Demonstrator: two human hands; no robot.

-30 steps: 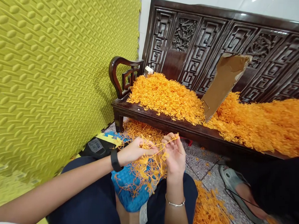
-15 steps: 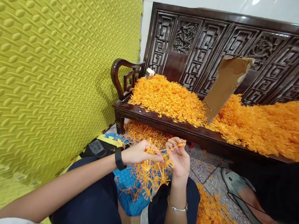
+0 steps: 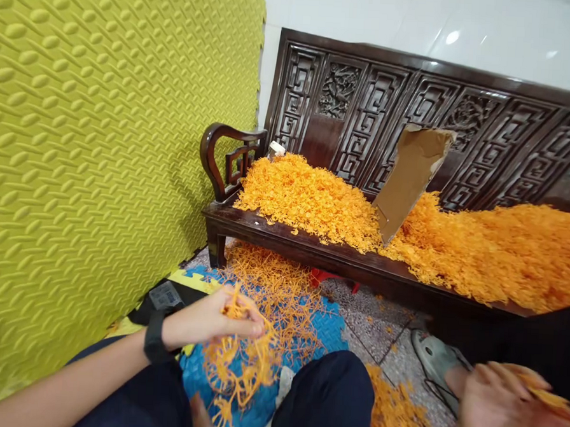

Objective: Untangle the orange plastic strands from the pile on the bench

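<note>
My left hand (image 3: 234,316), with a black band at the wrist, is closed on a tangled bunch of orange plastic pieces (image 3: 243,370) that dangles over the blue mat (image 3: 255,409). At the lower right, my right hand (image 3: 507,403) is palm up and blurred, with its fingers curled around a few orange pieces (image 3: 543,393). More thin orange strands (image 3: 281,290) lie on the mat and the floor ahead of my left hand. A further orange pile (image 3: 396,414) is on the floor between my knee and my right hand.
A dark carved wooden bench (image 3: 283,239) holds large orange heaps (image 3: 309,199), split by an upright cardboard piece (image 3: 411,182). Yellow foam matting (image 3: 117,134) stands at the left. A person's sandalled foot (image 3: 437,358) is at the right, and something red (image 3: 327,277) is under the bench.
My right hand has moved away from my left hand to the lower right, carrying orange pieces. My left hand has shifted left and down with its bunch. The view has tilted slightly.
</note>
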